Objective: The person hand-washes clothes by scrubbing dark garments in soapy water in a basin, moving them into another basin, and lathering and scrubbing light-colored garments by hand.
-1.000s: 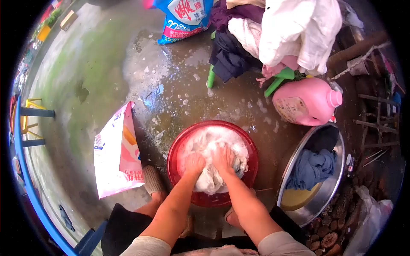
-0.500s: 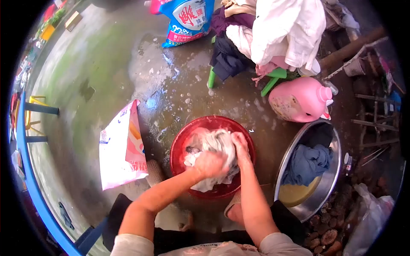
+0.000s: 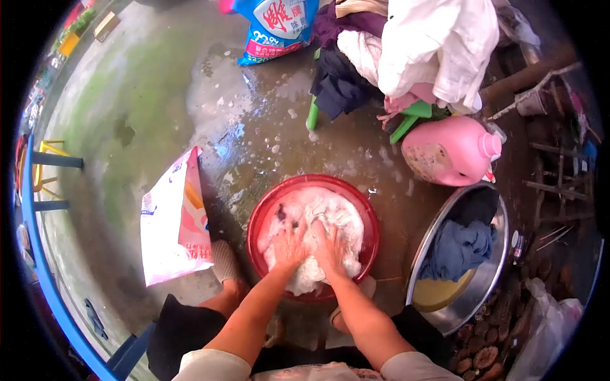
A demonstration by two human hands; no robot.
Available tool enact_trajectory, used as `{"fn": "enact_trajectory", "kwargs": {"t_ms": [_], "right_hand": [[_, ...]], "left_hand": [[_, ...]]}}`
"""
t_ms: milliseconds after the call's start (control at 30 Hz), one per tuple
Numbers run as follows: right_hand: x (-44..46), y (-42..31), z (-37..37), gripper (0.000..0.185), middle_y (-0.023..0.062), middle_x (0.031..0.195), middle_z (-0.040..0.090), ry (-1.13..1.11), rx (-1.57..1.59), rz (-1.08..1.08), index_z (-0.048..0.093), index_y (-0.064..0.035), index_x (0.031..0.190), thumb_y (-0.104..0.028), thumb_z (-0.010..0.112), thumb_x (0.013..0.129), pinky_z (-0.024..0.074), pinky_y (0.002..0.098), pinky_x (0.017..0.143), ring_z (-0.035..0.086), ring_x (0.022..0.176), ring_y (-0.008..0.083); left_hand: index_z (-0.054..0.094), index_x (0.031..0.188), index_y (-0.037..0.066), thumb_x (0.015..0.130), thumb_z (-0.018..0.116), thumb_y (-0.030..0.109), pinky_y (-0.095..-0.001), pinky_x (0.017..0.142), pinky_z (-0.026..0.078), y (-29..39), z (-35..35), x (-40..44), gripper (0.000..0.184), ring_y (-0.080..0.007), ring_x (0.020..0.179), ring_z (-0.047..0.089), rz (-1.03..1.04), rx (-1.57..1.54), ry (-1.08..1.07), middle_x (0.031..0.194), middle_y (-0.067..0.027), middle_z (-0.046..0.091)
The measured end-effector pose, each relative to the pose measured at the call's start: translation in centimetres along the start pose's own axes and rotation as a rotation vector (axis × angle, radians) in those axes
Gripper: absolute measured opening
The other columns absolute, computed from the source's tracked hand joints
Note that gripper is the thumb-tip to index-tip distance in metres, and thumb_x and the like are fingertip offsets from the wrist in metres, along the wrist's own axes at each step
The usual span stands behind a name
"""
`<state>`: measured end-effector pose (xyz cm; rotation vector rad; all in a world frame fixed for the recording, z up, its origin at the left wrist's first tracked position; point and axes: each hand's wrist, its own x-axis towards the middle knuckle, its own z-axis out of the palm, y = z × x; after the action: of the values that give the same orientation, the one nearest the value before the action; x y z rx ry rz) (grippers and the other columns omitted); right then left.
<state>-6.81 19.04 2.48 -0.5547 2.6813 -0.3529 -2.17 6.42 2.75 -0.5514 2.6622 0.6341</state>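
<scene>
A red basin (image 3: 366, 267) stands on the wet floor between my feet. Inside it lies a soaked white cloth (image 3: 343, 219) with some dark patches, spread over most of the basin. My left hand (image 3: 289, 249) rests on the cloth with fingers spread and pointing away from me. Beside it, my right hand (image 3: 327, 246) presses flat on the same cloth, fingers also apart. Neither hand grips anything that I can see. The part of the cloth under the palms is hidden.
A metal basin (image 3: 503, 254) with dark blue clothes (image 3: 460, 247) stands to the right. Behind it lies a pink jug (image 3: 445, 149). Clothes (image 3: 432, 44) are heaped on a green stool (image 3: 312, 114). Detergent bags stand at left (image 3: 168, 228) and at the back (image 3: 276, 32).
My hands have gone from bunching and rubbing the cloth to lying flat on it, side by side. The cloth is now spread wider in the basin.
</scene>
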Motion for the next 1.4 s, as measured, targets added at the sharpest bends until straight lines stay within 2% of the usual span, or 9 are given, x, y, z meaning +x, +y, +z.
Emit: {"fn": "enact_trajectory", "kwargs": {"t_ms": [100,233,433,567,633,867,1133,1367,1400], "right_hand": [[5.9,0.0,-1.0,0.057,0.0198,0.128,0.048,-0.299,0.157,0.174,0.042,-0.0176,0.137,-0.017,0.059,0.082,0.0378,0.0498,0.098,0.047,0.118,0.0381],[9.0,1.4,0.3,0.034,0.0143,0.1,0.064,-0.037,0.222,0.277,0.061,-0.0097,0.114,-0.028,0.059,0.085,0.0459,0.0397,0.087,0.06,0.096,0.0282],[10.7,4.5,0.9,0.038,0.0066,0.091,0.067,-0.254,1.134,0.31,0.068,-0.0082,0.104,-0.039,0.064,0.082,0.0455,0.035,0.082,0.061,0.085,0.0201],[4.8,3.5,-5.2,0.04,0.0063,0.105,0.066,-0.036,1.388,0.411,0.064,-0.0013,0.115,-0.025,0.064,0.083,0.0439,0.0301,0.087,0.06,0.096,0.0168],[1.6,1.7,-9.0,0.023,0.0024,0.091,0.065,0.109,1.556,0.384,0.066,-0.0038,0.097,-0.022,0.064,0.082,0.0438,0.0273,0.079,0.059,0.085,0.014],[-6.9,-0.2,-12.5,0.02,0.0006,0.082,0.065,0.145,1.286,0.119,0.069,-0.0012,0.091,-0.018,0.065,0.081,0.0448,0.0255,0.074,0.058,0.076,0.0113],[-10.6,1.1,-6.6,0.03,0.008,0.096,0.067,0.164,1.064,-0.007,0.064,-0.0036,0.104,-0.014,0.068,0.077,0.0492,0.0296,0.081,0.063,0.091,0.0172],[-11.9,2.5,-5.5,0.041,0.015,0.106,0.062,0.36,0.752,0.225,0.059,-0.0071,0.111,-0.019,0.069,0.073,0.0468,0.0382,0.087,0.06,0.098,0.0284],[-11.6,2.1,-5.3,0.044,0.0162,0.109,0.061,0.399,0.695,0.242,0.058,-0.0075,0.113,-0.02,0.069,0.073,0.046,0.0395,0.089,0.059,0.1,0.0302]], "left_hand": [[0.049,0.132,0.018,0.081,0.057,0.047,-0.0508,0.088,0.047,-0.9,0.7,5.3,0.06,-0.0411,0.108,0.054,-0.074,-0.016,-0.294,0.132,-0.0228,0.043],[0.055,0.123,0.013,0.081,0.057,0.048,-0.0475,0.087,0.048,-1.9,1.9,9.1,0.054,-0.0386,0.102,0.058,-0.133,-0.121,-0.413,0.118,-0.0232,0.052],[0.065,0.109,0.006,0.082,0.056,0.05,-0.0425,0.086,0.049,-1.5,-2.6,9.3,0.053,-0.0349,0.092,0.065,-0.326,-0.462,-0.199,0.096,-0.0238,0.066],[0.068,0.092,0.011,0.079,0.056,0.043,-0.0469,0.078,0.048,4.9,-11.9,1.0,0.036,-0.0368,0.087,0.063,-0.089,-0.623,0.014,0.091,-0.0217,0.065],[0.067,0.09,0.011,0.079,0.057,0.042,-0.0464,0.076,0.047,6.2,-12.9,-2.6,0.034,-0.0367,0.085,0.062,0.066,-0.658,0.113,0.087,-0.0205,0.064],[0.062,0.103,0.009,0.076,0.06,0.026,-0.0495,0.088,0.041,1.7,-6.5,-9.2,0.033,-0.0388,0.104,0.051,0.213,-0.519,0.332,0.111,-0.0175,0.055],[0.067,0.099,0.004,0.079,0.055,0.018,-0.0401,0.085,0.048,-0.1,-6.0,-13.0,0.027,-0.0333,0.094,0.064,0.024,-0.655,0.141,0.096,-0.0202,0.067],[0.067,0.099,0.004,0.081,0.052,0.015,-0.0372,0.081,0.05,-1.5,-6.5,-14.6,0.026,-0.0279,0.085,0.066,-0.006,-0.656,0.195,0.09,-0.0166,0.068],[0.067,0.096,0.005,0.081,0.052,0.02,-0.0427,0.091,0.045,-1.3,-7.3,-15.1,0.026,-0.0338,0.101,0.061,-0.056,-0.705,0.184,0.099,-0.0205,0.065]]}}
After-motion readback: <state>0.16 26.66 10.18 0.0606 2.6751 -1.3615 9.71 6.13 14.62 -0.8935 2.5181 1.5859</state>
